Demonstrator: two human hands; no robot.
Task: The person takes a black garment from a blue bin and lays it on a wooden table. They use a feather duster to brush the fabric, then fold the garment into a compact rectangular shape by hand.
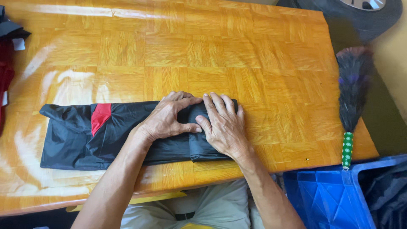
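Both hands lie flat on a black garment [127, 133], palms down, neither grip closed around anything: the fingers are spread and pressing rather than pinching. The right hand [224, 125] rests on the garment's right end, where the cloth is doubled over into a thicker folded block, its fingers pointing away toward the far side of the table [169, 51]. The left hand [166, 118] sits just beside it, touching or nearly touching it at the thumb, with its fingers angled to the right over the edge of that same fold. From the hands the garment runs leftward: its long axis lies left to right across the near part of the table, and most of its length stretches out flat to the left of the left hand, so the left hand is the nearer one to the unfolded part. A red patch [101, 116] shows on the cloth toward its left end. Further out, some dark and red clothing [5, 63] lies at the table's far left edge. Off the right edge, well apart, a feather duster [351, 101] with a green dotted handle leans over a blue plastic crate [326, 195].
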